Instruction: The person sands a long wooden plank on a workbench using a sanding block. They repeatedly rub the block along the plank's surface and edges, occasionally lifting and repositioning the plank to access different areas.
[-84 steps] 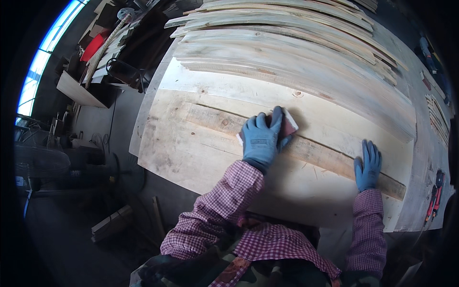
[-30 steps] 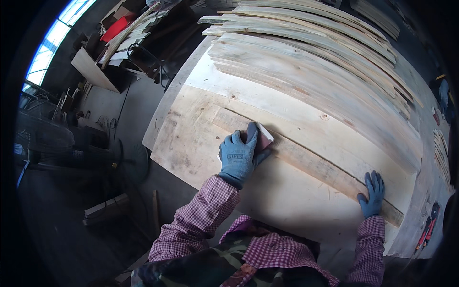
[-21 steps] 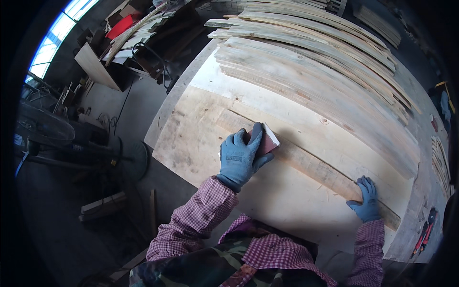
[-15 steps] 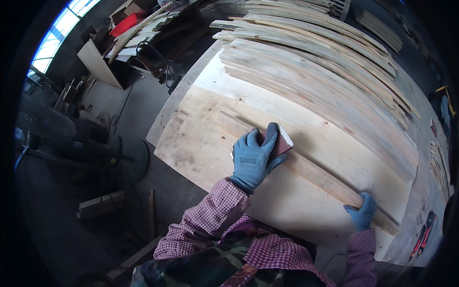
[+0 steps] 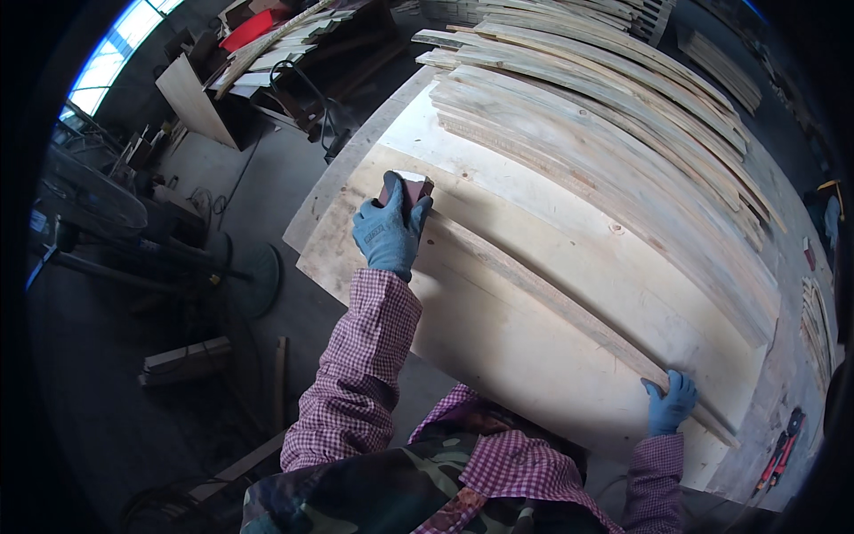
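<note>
A long narrow wooden board (image 5: 547, 298) lies slantwise across a pale plywood panel (image 5: 498, 347). My left hand (image 5: 389, 233), in a blue-grey glove, is closed round a sanding block (image 5: 411, 189) with dark red sides and a white edge. It presses the block onto the board's far left end, which the hand and block cover. Near the board's other end, my right hand (image 5: 672, 405), gloved alike, grips the board with fingers over its edge and holds it against the panel.
Stacked wooden slats (image 5: 605, 169) fill the table's far side. Red-handled pliers (image 5: 779, 449) lie at the right corner. On the floor to the left stand a fan (image 5: 93, 191) and some timber offcuts (image 5: 185, 360). A red basin (image 5: 252, 31) sits among scrap boards.
My left hand has slid the sanding block along the board, away to the upper left, and the arm is more stretched. My right hand stays gripping the near end.
</note>
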A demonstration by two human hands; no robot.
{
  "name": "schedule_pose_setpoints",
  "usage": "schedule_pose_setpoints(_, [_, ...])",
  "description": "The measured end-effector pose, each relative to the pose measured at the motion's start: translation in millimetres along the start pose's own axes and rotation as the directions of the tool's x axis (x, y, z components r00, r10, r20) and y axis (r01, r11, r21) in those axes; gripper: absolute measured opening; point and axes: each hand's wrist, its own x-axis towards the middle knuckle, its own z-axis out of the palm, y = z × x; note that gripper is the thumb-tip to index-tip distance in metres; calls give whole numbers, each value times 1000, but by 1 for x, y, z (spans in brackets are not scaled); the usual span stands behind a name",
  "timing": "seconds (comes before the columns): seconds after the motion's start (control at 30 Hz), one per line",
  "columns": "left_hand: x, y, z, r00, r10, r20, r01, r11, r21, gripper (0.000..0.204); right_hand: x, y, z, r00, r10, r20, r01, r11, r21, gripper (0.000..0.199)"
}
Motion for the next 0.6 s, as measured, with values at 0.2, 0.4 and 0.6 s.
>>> schedule_pose_setpoints(0.2, [-81,67,-15,962,269,-37,-272,949,-158,74,-1,9,1,1000,-2,23,2,1000,-8,52])
schedule_pose_setpoints(0.4, [-58,42,-15,934,355,-41,-357,919,-169,72,1,8,1,1000,-10,11,10,1000,2,52])
schedule_pose_setpoints(0.6, [8,30,-18,975,194,109,-199,979,38,66,6,2,0,1000,-15,2,15,1000,21,52])
